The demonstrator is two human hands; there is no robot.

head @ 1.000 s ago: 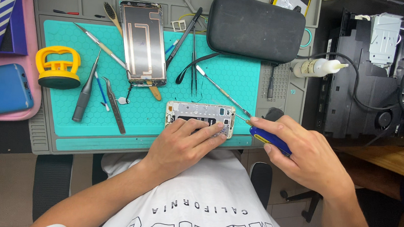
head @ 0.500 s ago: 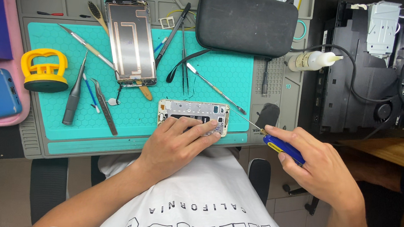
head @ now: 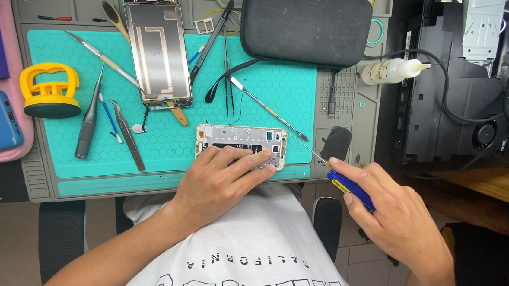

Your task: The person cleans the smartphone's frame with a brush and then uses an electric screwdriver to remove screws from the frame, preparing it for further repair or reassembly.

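I've drawn my right grip, clenched on the blue screwdriver, off the phone frame; left grip still presses it flat.

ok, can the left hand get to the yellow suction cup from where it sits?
Probably yes. The left hand rests on the opened phone; the yellow suction cup sits uncovered at the mat's left edge. Only low tools, the grey driver and tweezers, lie between, easy to pass over.

Left hand pins opened phone; right hand holds blue screwdriver.
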